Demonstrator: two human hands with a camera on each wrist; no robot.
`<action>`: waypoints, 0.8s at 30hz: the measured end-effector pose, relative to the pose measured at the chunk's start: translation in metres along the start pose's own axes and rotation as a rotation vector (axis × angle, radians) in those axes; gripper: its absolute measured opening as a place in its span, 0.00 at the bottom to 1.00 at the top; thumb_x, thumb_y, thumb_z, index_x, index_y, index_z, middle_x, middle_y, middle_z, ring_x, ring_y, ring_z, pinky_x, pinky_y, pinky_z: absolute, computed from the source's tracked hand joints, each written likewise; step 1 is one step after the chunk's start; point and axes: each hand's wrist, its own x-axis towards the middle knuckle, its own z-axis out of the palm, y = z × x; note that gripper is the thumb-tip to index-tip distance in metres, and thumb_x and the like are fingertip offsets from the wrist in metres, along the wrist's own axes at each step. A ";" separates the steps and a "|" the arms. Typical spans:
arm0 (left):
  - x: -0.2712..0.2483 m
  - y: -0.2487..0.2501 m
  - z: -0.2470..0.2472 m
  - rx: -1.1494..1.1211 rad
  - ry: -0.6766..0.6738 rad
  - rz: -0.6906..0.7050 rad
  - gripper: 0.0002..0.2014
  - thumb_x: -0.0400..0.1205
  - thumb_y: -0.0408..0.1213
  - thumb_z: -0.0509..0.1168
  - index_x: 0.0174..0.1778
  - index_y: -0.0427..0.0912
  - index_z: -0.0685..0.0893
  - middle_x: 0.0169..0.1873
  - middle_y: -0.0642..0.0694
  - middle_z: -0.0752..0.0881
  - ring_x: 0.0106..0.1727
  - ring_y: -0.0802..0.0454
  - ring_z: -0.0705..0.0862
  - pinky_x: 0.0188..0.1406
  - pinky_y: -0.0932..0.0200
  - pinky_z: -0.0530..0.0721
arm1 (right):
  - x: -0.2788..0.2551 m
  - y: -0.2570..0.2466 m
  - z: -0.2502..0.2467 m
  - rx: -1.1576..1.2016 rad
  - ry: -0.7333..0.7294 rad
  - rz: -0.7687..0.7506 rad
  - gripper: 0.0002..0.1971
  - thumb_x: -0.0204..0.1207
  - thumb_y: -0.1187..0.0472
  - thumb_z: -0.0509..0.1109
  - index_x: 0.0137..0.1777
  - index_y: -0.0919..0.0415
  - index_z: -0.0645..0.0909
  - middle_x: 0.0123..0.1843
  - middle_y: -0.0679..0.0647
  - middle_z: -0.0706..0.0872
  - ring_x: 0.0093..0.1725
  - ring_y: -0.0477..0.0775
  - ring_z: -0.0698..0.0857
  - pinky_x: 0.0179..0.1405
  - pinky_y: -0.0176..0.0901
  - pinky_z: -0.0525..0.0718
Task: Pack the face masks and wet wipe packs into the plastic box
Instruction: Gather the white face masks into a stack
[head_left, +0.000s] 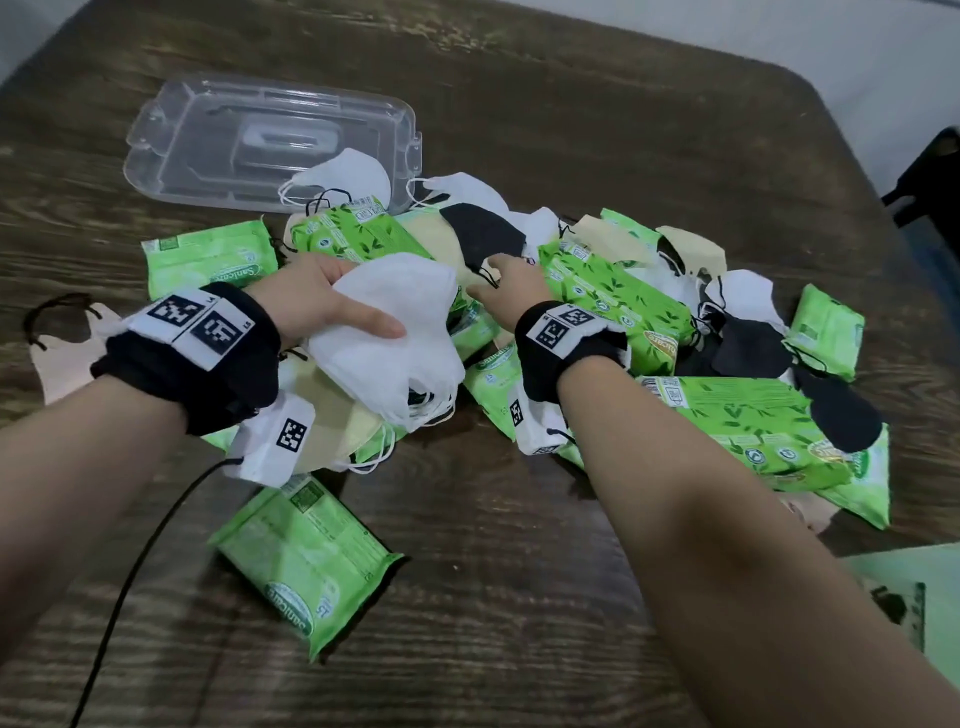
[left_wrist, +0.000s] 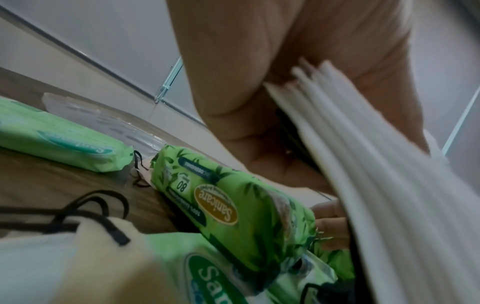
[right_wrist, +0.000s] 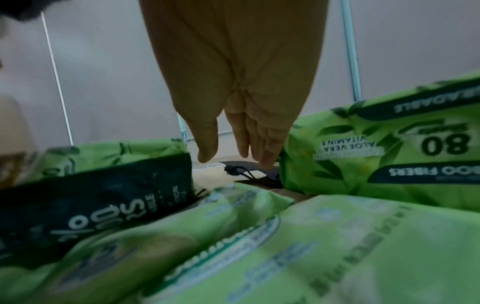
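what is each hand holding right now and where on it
The left hand grips a stack of white face masks at its near edge. The right hand holds nothing; its straight fingers touch a black mask at its edge.

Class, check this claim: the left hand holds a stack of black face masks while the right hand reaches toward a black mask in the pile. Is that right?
One detail is wrong: the stack of masks in the left hand is white, not black, as the head view shows. The rest stands: the right hand reaches toward a black mask in the pile.
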 end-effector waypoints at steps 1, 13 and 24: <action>0.002 -0.002 -0.001 0.007 -0.010 -0.002 0.33 0.30 0.52 0.84 0.32 0.46 0.92 0.33 0.45 0.91 0.31 0.50 0.89 0.28 0.61 0.86 | 0.005 -0.001 0.003 -0.024 -0.007 0.020 0.21 0.82 0.59 0.65 0.70 0.70 0.71 0.69 0.65 0.78 0.70 0.64 0.74 0.67 0.48 0.70; -0.001 -0.014 0.001 0.008 -0.051 -0.007 0.35 0.36 0.44 0.86 0.39 0.40 0.90 0.37 0.42 0.91 0.31 0.52 0.89 0.32 0.58 0.88 | 0.013 -0.004 0.013 0.124 0.132 0.084 0.10 0.75 0.59 0.72 0.51 0.64 0.78 0.52 0.61 0.80 0.52 0.58 0.78 0.40 0.41 0.72; -0.042 -0.003 0.021 -0.071 -0.060 0.057 0.37 0.28 0.57 0.84 0.36 0.52 0.91 0.36 0.47 0.92 0.34 0.52 0.90 0.30 0.60 0.87 | -0.046 -0.002 -0.026 0.218 0.271 0.058 0.13 0.80 0.57 0.65 0.59 0.57 0.86 0.47 0.54 0.86 0.46 0.55 0.82 0.37 0.37 0.70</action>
